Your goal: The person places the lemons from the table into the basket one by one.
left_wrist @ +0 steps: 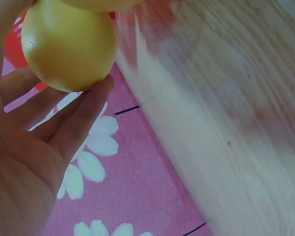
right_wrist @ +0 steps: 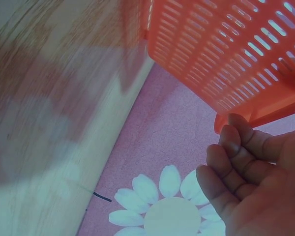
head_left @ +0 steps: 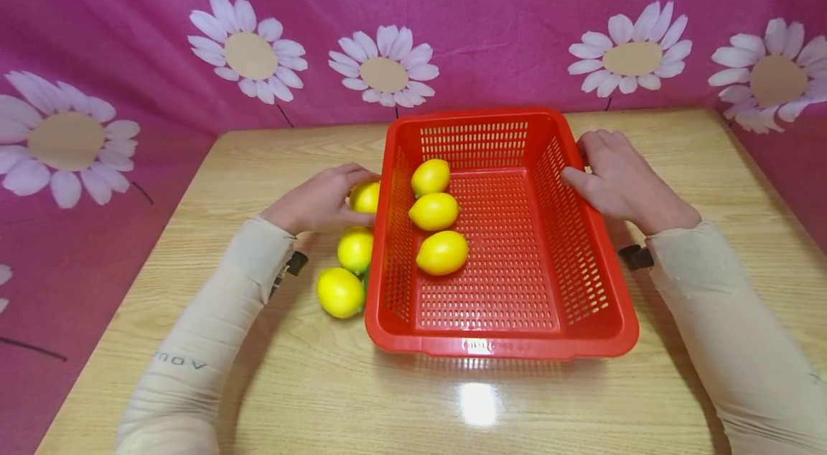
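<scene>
The red plastic basket (head_left: pixel 500 347) holds three yellow lemons along its left side: a back one (head_left: pixel 431 177), a middle one (head_left: pixel 434 212) and a front one (head_left: pixel 442 252). My right hand (head_left: pixel 625 179) grips its right rim, thumb over the top and fingers curled under the outside (right_wrist: pixel 243 160). Just outside the left wall, my left hand (head_left: pixel 323 200) holds another lemon (left_wrist: pixel 69 49) between thumb and fingers, and the basket partly hides this lemon in the head view. Toward me lie two more lemons, one (head_left: pixel 354 250) behind the other (head_left: pixel 340 293).
A bit of something green (head_left: pixel 366 280) shows between the nearest loose lemon and the basket wall. The wooden table (head_left: pixel 310 383) ends at the back against a pink cloth (head_left: pixel 491 24) printed with white daisies.
</scene>
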Demonstrator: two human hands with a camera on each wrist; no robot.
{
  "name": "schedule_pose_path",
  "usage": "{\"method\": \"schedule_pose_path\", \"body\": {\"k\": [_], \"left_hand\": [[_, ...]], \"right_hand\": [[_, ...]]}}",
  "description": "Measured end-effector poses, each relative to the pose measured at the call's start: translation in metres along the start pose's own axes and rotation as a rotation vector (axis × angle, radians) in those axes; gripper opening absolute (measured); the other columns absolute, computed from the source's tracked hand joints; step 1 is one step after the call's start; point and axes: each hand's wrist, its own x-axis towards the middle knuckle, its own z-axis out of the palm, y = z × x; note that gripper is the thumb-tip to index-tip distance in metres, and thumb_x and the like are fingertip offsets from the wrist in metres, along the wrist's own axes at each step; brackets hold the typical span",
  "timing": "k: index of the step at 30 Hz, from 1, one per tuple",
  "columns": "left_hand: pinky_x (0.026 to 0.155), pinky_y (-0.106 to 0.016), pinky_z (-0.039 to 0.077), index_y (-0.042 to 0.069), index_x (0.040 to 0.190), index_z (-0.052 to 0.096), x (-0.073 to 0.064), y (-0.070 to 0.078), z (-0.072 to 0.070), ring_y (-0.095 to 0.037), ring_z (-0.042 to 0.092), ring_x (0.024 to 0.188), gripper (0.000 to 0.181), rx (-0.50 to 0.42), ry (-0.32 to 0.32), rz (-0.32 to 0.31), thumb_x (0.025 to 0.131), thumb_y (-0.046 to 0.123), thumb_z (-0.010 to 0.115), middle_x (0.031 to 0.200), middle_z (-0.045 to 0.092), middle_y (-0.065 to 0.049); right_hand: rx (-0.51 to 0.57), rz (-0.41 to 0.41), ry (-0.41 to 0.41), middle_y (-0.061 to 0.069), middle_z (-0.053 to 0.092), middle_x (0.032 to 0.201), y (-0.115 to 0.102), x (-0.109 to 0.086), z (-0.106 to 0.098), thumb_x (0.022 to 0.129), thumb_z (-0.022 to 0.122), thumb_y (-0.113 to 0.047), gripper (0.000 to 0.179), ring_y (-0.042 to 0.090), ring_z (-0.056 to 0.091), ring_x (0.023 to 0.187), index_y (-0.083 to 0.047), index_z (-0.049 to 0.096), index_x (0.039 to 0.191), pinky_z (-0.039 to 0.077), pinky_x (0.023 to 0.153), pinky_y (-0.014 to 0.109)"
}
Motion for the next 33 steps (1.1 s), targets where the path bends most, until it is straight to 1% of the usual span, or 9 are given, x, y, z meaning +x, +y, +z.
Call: {"method": "schedule_pose_path", "body": {"k": [6, 8, 12, 18, 24, 27, 33], "left_hand": [[0.116, -0.051, 0.047, 0.009, 0.147, 0.055, -0.002, -0.001, -0.006, -0.030, 0.057, 0.133, 0.076, 0.009, -0.016, -0.047, 0.085, 0.046, 0.079, 0.147, 0.058, -0.011], [0.116, -0.052, 0.048, 0.011, 0.149, 0.053, -0.002, -0.001, -0.009, -0.029, 0.056, 0.134, 0.079, 0.003, -0.022, -0.067, 0.085, 0.048, 0.079, 0.150, 0.056, -0.010], [0.115, -0.052, 0.049, 0.012, 0.151, 0.052, -0.003, -0.001, -0.014, -0.029, 0.055, 0.134, 0.084, -0.006, -0.025, -0.086, 0.083, 0.052, 0.080, 0.152, 0.054, -0.009], [0.113, -0.053, 0.050, 0.010, 0.150, 0.053, -0.004, -0.003, -0.023, -0.032, 0.055, 0.135, 0.082, 0.018, -0.006, -0.064, 0.084, 0.050, 0.081, 0.151, 0.055, -0.013], [0.116, -0.051, 0.048, 0.007, 0.148, 0.054, -0.007, -0.005, -0.034, -0.032, 0.055, 0.136, 0.079, 0.047, 0.044, -0.033, 0.085, 0.046, 0.082, 0.149, 0.057, -0.014], [0.115, -0.050, 0.048, 0.005, 0.148, 0.054, -0.008, -0.005, -0.039, -0.032, 0.057, 0.134, 0.079, 0.057, 0.063, -0.019, 0.085, 0.044, 0.083, 0.148, 0.058, -0.015], [0.115, -0.050, 0.049, 0.006, 0.148, 0.054, -0.009, -0.003, -0.044, -0.032, 0.059, 0.132, 0.078, 0.058, 0.068, -0.016, 0.085, 0.043, 0.083, 0.149, 0.059, -0.014]], "right_hand": [[-0.002, 0.002, -0.004, 0.022, 0.056, 0.102, 0.000, 0.000, 0.000, 0.099, 0.050, -0.029, 0.038, 0.036, 0.048, 0.100, 0.006, 0.055, 0.111, 0.039, 0.087, 0.051], [-0.001, -0.002, 0.001, 0.021, 0.056, 0.101, 0.000, -0.001, 0.001, 0.099, 0.050, -0.029, 0.037, 0.036, 0.048, 0.099, 0.006, 0.055, 0.109, 0.039, 0.087, 0.050], [0.002, -0.012, 0.014, 0.021, 0.055, 0.098, 0.000, -0.001, 0.001, 0.098, 0.050, -0.028, 0.034, 0.036, 0.047, 0.098, 0.004, 0.055, 0.105, 0.036, 0.086, 0.049], [0.005, -0.001, 0.008, 0.020, 0.055, 0.100, 0.000, 0.000, 0.001, 0.098, 0.050, -0.029, 0.035, 0.036, 0.047, 0.099, 0.004, 0.055, 0.107, 0.037, 0.087, 0.049], [0.005, 0.006, -0.002, 0.021, 0.056, 0.102, -0.001, 0.000, 0.000, 0.099, 0.050, -0.030, 0.037, 0.037, 0.047, 0.101, 0.005, 0.055, 0.109, 0.038, 0.088, 0.051], [0.003, 0.003, 0.000, 0.022, 0.056, 0.103, -0.001, 0.000, -0.001, 0.099, 0.050, -0.030, 0.036, 0.037, 0.047, 0.101, 0.005, 0.054, 0.108, 0.038, 0.088, 0.051], [0.006, 0.006, -0.005, 0.023, 0.056, 0.103, -0.001, 0.000, 0.000, 0.099, 0.050, -0.029, 0.036, 0.037, 0.046, 0.101, 0.005, 0.054, 0.108, 0.037, 0.089, 0.051]]}}
